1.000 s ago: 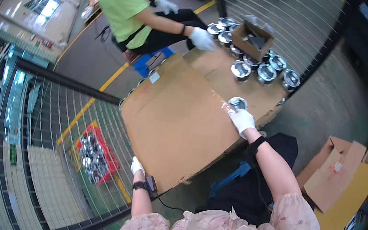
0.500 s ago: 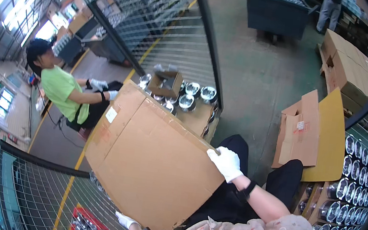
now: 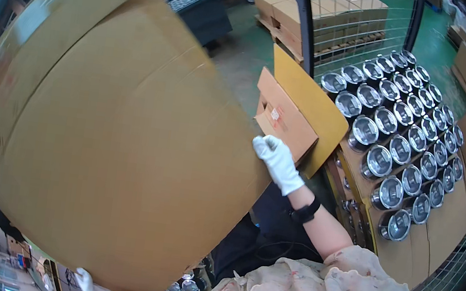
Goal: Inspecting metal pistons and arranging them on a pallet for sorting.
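Near one corner, the right hand (image 3: 279, 162) grips the cardboard sheet (image 3: 121, 148), likely for balance; the left hand's (image 3: 86, 285) grip isn't clear.

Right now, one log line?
right hand: grips cardboard sheet by right edge | left hand: at its lower edge, grip unclear | metal cylinders: rows, right of sheet

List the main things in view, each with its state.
Large brown cardboard sheet: raised, creased
White-gloved right hand: closed on the sheet's edge
White-gloved left hand: at the lower edge, grip unclear
Round silver metal parts: standing in rows
Flat yellow board: tilted
Brown cardboard boxes: stacked on a wooden pallet
Dark grey bin: loaded
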`<state>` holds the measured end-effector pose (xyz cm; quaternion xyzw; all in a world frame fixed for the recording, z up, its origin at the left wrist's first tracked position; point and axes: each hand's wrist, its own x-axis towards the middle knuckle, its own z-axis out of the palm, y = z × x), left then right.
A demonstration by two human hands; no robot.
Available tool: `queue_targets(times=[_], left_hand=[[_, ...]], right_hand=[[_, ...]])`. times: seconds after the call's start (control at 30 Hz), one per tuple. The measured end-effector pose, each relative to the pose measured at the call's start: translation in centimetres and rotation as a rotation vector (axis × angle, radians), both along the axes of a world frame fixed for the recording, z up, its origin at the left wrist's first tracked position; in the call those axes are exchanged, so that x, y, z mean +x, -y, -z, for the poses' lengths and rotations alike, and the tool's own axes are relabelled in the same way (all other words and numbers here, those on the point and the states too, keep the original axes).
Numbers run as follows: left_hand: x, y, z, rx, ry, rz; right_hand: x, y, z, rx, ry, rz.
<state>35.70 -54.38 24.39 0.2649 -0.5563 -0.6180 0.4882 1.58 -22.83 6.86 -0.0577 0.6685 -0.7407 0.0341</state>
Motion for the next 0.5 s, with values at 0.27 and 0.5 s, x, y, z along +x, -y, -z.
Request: queue_targets(times=[0.27,0.5], left_hand=[[-20.6,-9.3,-9.0,-0.321,0.507,0.759],[-39.0,-4.4,3.1,0.226,0.917,1.018]], right_hand=[[-1.4,-6.2,10.0,-0.035,0.624,-0.04],[6.4,-11.9,18.9,0.111,0.956,-0.145]])
